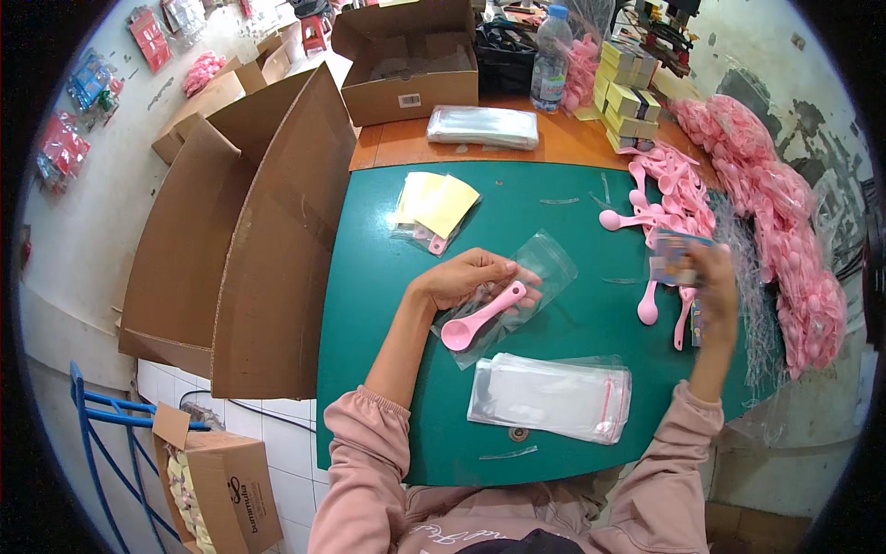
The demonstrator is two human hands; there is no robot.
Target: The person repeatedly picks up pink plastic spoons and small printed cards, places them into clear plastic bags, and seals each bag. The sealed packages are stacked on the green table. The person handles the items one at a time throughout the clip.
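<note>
My left hand [472, 279] is closed on a clear plastic bag [551, 261] above the green tabletop. A pink measuring spoon [480, 318] appears to lie inside this bag, its bowl toward me on the left. Over on the right, my right hand [715, 280] is smeared by motion and grips a small printed card [672, 249], mostly blue. Below it are loose pink spoons [648, 305], and a heap of them [678, 189] spreads behind. A stack of clear bags [544, 395] lies flat in front of me.
Yellow cards [438, 203] rest on bagged spoons at the far left of the green tabletop [388, 342]. Large bags of pink spoons [766, 185] line the right edge. Behind stand a water bottle [551, 60], yellow card stacks [632, 92] and an open carton [411, 97]. A tall carton [277, 231] borders the left.
</note>
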